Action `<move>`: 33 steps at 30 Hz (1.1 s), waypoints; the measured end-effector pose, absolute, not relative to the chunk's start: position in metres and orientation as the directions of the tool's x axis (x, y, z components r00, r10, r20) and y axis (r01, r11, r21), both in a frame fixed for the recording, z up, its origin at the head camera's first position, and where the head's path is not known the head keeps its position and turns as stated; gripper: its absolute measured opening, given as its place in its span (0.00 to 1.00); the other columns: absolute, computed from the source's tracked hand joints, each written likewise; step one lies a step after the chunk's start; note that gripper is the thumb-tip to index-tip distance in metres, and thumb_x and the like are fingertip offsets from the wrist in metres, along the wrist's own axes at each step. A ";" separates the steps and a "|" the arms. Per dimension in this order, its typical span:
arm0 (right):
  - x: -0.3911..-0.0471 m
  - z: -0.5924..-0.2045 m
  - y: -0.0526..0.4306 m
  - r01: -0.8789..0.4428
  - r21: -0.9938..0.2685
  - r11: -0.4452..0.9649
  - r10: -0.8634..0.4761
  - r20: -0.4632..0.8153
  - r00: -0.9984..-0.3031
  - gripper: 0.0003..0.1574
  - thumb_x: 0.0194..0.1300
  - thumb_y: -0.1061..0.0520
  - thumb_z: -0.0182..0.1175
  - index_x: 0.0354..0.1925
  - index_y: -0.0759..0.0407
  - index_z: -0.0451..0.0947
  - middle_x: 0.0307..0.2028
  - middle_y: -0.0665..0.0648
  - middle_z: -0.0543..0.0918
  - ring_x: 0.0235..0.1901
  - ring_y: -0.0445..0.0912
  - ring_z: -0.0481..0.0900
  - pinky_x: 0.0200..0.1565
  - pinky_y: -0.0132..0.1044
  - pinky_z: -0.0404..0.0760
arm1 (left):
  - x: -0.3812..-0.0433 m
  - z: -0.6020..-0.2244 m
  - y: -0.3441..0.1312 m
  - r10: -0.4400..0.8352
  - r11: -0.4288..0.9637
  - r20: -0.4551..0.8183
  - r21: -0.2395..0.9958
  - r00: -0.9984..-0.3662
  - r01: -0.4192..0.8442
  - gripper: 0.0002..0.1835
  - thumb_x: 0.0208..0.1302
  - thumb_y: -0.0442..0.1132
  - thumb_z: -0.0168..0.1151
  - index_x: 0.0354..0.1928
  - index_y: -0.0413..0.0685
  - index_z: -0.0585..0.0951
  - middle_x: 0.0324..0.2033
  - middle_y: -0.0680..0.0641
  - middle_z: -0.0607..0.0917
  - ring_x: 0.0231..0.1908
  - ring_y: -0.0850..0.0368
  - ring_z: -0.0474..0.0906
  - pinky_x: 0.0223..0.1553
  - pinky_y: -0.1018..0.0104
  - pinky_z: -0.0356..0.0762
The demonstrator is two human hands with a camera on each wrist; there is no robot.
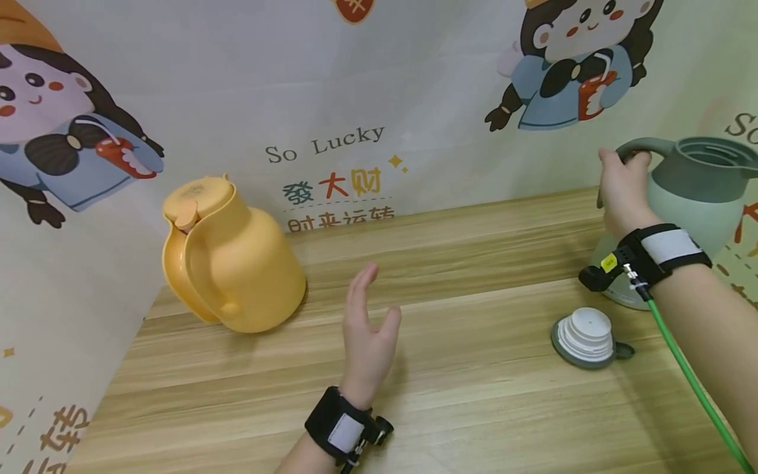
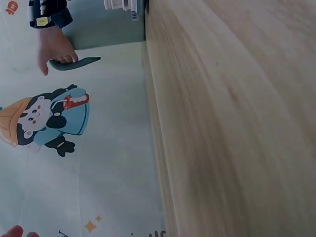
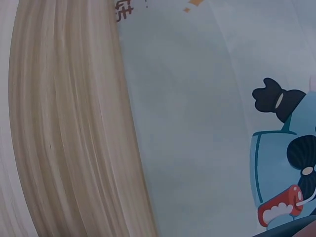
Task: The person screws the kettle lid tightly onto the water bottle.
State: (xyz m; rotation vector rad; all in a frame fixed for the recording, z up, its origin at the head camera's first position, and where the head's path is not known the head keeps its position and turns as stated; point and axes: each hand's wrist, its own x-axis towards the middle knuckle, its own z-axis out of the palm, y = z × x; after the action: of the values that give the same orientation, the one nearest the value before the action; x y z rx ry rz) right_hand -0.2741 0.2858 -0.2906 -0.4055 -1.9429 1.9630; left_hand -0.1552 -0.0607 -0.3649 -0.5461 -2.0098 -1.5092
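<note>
At the right of the head view, my right hand (image 1: 629,191) grips the dark green handle of a pale green thermos jug (image 1: 687,210). The jug's top is uncovered, showing its threaded mouth. Below it on the table, a stopper lid (image 1: 586,336) lies with its white stepped plug upward and its grey rim down. My left hand (image 1: 368,342) is over the middle of the table, fingers loosely extended and holding nothing. In the left wrist view, the right hand (image 2: 53,49) curls round the jug handle (image 2: 74,64); only the edge of the left hand's fingertips shows.
A yellow thermos jug (image 1: 254,270) with its lid on stands at the left, handle toward the front left. The wooden table (image 1: 462,408) meets a printed cloth backdrop (image 1: 438,85) at the back and left. A green cable (image 1: 687,368) runs along the right forearm.
</note>
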 end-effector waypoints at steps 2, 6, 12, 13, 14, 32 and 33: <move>-0.274 -0.291 0.286 -0.050 -0.999 0.007 0.436 0.048 -0.899 0.29 0.72 0.43 0.39 0.62 0.48 0.38 0.68 0.44 0.36 0.62 0.31 0.35 0.61 0.26 0.36 | -0.155 -0.366 -0.060 -0.001 0.273 0.629 0.748 -0.777 0.605 0.31 0.49 0.18 0.53 0.59 0.32 0.64 0.57 0.39 0.67 0.59 0.48 0.61 0.60 0.52 0.57; -0.272 -0.292 0.281 -0.043 -0.998 0.055 0.428 0.063 -0.902 0.28 0.73 0.43 0.33 0.65 0.50 0.40 0.67 0.47 0.41 0.63 0.33 0.37 0.63 0.29 0.37 | -0.155 -0.369 -0.059 0.016 0.264 0.581 0.783 -0.814 0.564 0.31 0.50 0.20 0.54 0.60 0.34 0.64 0.57 0.39 0.68 0.59 0.49 0.62 0.60 0.51 0.57; -0.267 -0.295 0.271 -0.079 -0.994 0.071 0.433 0.103 -0.896 0.17 0.74 0.43 0.32 0.54 0.48 0.55 0.51 0.48 0.64 0.59 0.42 0.55 0.60 0.33 0.51 | -0.155 -0.372 -0.058 0.040 0.247 0.542 0.809 -0.839 0.534 0.30 0.52 0.21 0.54 0.60 0.35 0.65 0.57 0.39 0.69 0.58 0.49 0.62 0.60 0.50 0.57; -0.266 -0.296 0.271 -0.090 -0.994 0.064 0.433 0.109 -0.895 0.16 0.74 0.43 0.33 0.52 0.48 0.56 0.47 0.48 0.66 0.57 0.44 0.58 0.58 0.33 0.54 | -0.156 -0.372 -0.058 0.044 0.245 0.539 0.811 -0.841 0.532 0.30 0.52 0.21 0.54 0.60 0.36 0.64 0.57 0.39 0.69 0.58 0.49 0.62 0.60 0.50 0.57; -0.265 -0.297 0.270 -0.101 -0.993 0.062 0.432 0.117 -0.894 0.15 0.74 0.43 0.33 0.51 0.48 0.58 0.45 0.48 0.68 0.55 0.44 0.61 0.57 0.34 0.56 | -0.156 -0.372 -0.058 0.047 0.243 0.537 0.812 -0.842 0.531 0.30 0.53 0.22 0.55 0.60 0.36 0.64 0.57 0.39 0.69 0.58 0.49 0.62 0.59 0.50 0.57; -0.241 -0.309 0.248 -0.317 -0.948 -0.028 0.413 0.278 -0.867 0.11 0.75 0.54 0.32 0.42 0.57 0.59 0.29 0.55 0.66 0.26 0.43 0.66 0.31 0.28 0.71 | -0.160 -0.370 -0.060 0.252 0.185 0.484 0.826 -0.838 0.532 0.35 0.57 0.29 0.57 0.66 0.38 0.56 0.65 0.41 0.59 0.63 0.51 0.54 0.62 0.50 0.52; -0.240 -0.309 0.246 -0.320 -0.947 -0.034 0.402 0.280 -0.872 0.11 0.75 0.54 0.31 0.41 0.58 0.59 0.28 0.55 0.67 0.25 0.43 0.67 0.31 0.28 0.71 | -0.160 -0.370 -0.060 0.264 0.181 0.477 0.829 -0.838 0.529 0.36 0.57 0.29 0.57 0.66 0.37 0.55 0.65 0.40 0.58 0.64 0.51 0.53 0.62 0.50 0.51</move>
State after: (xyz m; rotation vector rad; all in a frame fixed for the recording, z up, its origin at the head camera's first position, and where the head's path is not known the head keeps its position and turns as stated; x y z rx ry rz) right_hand -0.2401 0.2458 -0.3090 -0.0865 -1.7623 1.9547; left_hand -0.1602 -0.0601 -0.3697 -0.7648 -2.2297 -1.7143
